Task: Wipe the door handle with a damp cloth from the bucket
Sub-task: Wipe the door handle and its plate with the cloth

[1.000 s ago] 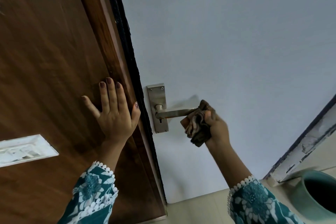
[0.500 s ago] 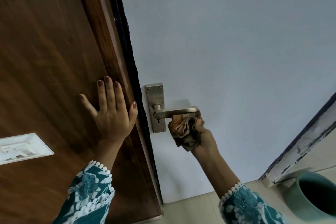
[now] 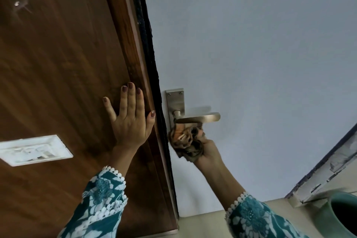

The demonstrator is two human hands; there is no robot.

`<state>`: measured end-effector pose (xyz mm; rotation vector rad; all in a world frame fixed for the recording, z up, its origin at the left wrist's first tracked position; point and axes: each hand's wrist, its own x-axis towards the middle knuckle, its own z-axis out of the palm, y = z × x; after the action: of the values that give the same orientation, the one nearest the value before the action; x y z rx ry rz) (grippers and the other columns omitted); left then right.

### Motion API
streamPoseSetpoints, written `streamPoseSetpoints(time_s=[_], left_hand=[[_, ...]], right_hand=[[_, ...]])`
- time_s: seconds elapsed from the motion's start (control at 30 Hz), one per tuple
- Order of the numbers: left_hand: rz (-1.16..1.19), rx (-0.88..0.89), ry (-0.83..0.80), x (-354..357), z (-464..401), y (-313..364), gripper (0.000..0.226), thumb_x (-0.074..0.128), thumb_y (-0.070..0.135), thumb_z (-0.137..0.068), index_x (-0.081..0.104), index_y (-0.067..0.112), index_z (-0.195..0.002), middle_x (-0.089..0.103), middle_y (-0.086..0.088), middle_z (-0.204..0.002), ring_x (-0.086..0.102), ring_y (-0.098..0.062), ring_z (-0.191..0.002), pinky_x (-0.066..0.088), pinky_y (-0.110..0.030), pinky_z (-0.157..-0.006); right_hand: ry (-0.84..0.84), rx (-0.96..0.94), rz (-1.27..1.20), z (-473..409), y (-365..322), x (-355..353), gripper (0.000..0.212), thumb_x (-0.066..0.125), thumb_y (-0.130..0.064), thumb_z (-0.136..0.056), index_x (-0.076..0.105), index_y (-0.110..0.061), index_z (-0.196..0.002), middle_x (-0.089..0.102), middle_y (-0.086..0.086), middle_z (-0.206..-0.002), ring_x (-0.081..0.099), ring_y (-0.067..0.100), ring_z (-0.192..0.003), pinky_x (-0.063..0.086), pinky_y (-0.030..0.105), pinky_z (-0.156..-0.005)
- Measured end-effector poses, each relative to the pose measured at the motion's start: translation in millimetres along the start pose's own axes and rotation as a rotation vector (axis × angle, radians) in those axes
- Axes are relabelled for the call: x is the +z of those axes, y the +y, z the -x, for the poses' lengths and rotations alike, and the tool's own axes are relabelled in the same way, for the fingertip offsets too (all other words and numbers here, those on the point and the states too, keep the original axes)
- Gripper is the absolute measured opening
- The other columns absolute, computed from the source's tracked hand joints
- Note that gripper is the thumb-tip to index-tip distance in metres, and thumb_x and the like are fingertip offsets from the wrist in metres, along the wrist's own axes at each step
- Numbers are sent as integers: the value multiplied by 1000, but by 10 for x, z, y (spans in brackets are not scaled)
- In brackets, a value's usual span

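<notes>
A silver lever door handle (image 3: 201, 118) on its metal backplate (image 3: 175, 102) sits on the pale grey door. My right hand (image 3: 207, 148) is shut on a crumpled brown and orange cloth (image 3: 186, 140), pressed under the lever close to the backplate. My left hand (image 3: 131, 121) lies flat with fingers spread on the brown wooden panel (image 3: 58, 63), just left of the dark door edge. The green bucket (image 3: 340, 216) stands on the floor at the lower right, partly cut off by the frame.
A white switch plate (image 3: 34, 149) is set in the wooden panel at the left. A chipped white frame (image 3: 328, 172) runs diagonally at the right above the bucket. Pale floor (image 3: 202, 224) shows along the bottom.
My right hand has carried the cloth from the lever's free end to beneath it and leftward toward the backplate. The lever's tip is now uncovered. My left hand stays flat on the panel.
</notes>
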<state>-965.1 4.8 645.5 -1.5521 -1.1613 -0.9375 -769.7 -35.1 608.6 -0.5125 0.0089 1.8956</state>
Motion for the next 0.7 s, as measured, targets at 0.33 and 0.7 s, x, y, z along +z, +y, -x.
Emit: streamPoseSetpoints(time_s=[0.33,0.7], left_hand=[[-11,53,-9,23,106,-66,67,20,48,-98,2,12,-151,-10,0,-161,-1,-17,-147,-5,-52,-115],[2,46,-41,-7,104,-67,68,20,49,-97,-1,14,-151,-13,1,-160,-4,-16,-147,-7,-52,-115]], right_hand=[[-25,-87,-59,135,-234,-68,49,48,-8,-70,57,-17,-117,60,23,-107,68,42,-77,54,60,-57],[-76,135,17,49,304,207,26,47,-5,-73,61,1,-94,71,26,-77,71,37,-64,58,50,-54]])
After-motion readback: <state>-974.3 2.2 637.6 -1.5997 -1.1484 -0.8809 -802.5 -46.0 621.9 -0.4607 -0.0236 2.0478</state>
